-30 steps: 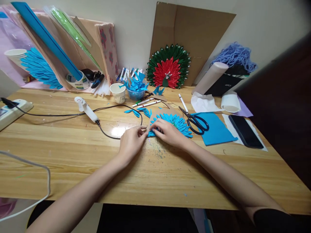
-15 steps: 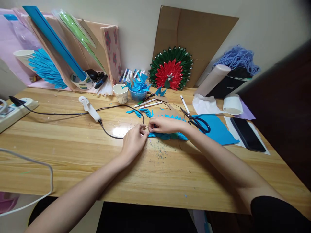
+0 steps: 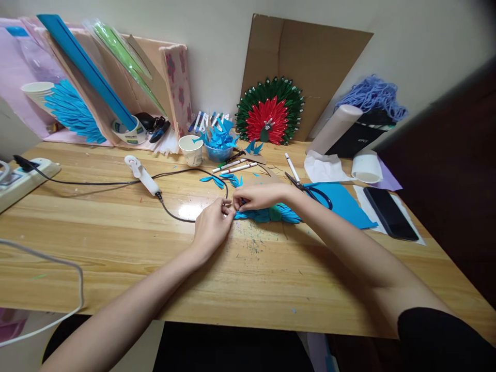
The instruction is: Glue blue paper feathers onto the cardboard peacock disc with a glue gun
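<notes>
A fan of blue paper petals (image 3: 271,213) on brown cardboard lies at the middle of the wooden table (image 3: 116,243). My right hand (image 3: 260,196) lies across it, fingers curled and pinching its left edge. My left hand (image 3: 212,226) meets it from the left, fingertips pinched at the same spot on something too small to make out. Loose blue petals (image 3: 220,179) lie just behind the hands.
A glue gun (image 3: 140,174) with a black cord lies to the left, a power strip (image 3: 23,175) beyond it. Behind are a paper cup (image 3: 191,150), a bowl of blue petals (image 3: 219,140), markers and a red-green paper fan (image 3: 270,110). Scissors (image 3: 310,189), blue paper (image 3: 344,204) and a phone (image 3: 390,212) lie right.
My right hand slid left and back over the blue fan, covering more of it, and its fingertips now meet my left hand's pinch at the fan's left edge.
</notes>
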`<state>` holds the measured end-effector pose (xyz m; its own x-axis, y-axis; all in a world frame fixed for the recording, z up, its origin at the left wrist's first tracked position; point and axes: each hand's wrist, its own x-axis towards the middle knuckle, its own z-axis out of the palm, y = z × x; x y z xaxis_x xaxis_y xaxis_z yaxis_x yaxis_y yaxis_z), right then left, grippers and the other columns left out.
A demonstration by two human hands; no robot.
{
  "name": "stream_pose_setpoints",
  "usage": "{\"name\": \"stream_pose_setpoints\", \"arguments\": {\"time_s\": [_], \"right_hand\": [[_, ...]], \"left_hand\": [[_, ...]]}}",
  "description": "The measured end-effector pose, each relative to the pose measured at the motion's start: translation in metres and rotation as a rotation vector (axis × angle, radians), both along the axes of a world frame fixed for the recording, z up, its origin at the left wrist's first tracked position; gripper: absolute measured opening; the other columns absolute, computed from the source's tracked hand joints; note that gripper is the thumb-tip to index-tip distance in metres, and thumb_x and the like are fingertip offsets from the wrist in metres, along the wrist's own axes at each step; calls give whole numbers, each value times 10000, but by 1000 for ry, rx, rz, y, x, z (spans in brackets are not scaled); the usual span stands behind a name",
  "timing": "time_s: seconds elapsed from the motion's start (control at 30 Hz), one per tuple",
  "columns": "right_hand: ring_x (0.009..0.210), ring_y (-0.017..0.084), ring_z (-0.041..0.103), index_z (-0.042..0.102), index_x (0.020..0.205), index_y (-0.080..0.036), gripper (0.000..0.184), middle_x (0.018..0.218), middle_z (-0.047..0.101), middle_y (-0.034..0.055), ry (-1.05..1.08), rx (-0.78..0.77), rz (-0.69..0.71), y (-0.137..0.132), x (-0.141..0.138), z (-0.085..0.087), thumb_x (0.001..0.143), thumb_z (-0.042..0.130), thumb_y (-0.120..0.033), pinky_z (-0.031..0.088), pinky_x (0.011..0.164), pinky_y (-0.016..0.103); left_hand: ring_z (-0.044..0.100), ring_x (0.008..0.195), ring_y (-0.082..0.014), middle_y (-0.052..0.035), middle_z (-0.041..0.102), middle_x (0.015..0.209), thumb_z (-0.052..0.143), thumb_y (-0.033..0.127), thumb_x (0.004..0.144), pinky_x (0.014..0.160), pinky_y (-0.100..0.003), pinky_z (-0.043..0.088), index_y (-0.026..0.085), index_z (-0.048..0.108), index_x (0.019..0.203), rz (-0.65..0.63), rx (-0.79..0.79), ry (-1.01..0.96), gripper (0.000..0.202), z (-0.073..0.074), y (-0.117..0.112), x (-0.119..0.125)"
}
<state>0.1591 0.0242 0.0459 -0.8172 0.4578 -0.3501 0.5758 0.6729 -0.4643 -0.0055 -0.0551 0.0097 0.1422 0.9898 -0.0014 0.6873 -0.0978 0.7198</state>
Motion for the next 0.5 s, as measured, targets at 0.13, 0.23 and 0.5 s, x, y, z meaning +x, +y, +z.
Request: {"name": "stream_pose_setpoints", "arguments": {"time_s": [0.13, 0.23, 0.5], "right_hand": [[707, 137, 505, 573, 795, -159, 48, 808, 602, 40, -24, 9, -7, 1, -2, -2, 779, 530, -146, 365, 589, 231], [681, 132, 489, 565, 764, -160, 85, 775, 591, 35, -9, 2, 0, 1, -2, -4, 779, 497, -111, 357, 580, 233], [803, 168, 482, 549, 805, -167, 101, 837, 540, 52, 166, 71, -41, -16, 7, -5, 836, 459, -132, 385, 712, 285]], "left_hand": [[604, 736, -161, -5, 676, 807, 538, 276, 790, 582, -231, 386, 217, 585, 998, -1, 3, 2, 221, 0, 0, 0], [605, 737, -162, -12, 677, 811, 540, 272, 790, 582, -232, 384, 209, 584, 1000, -2, 6, 2, 223, 0, 0, 0], [605, 728, -163, -7, 677, 790, 545, 281, 788, 586, -233, 387, 217, 578, 1003, 10, 11, -19, 227, -1, 1, 1]]}}
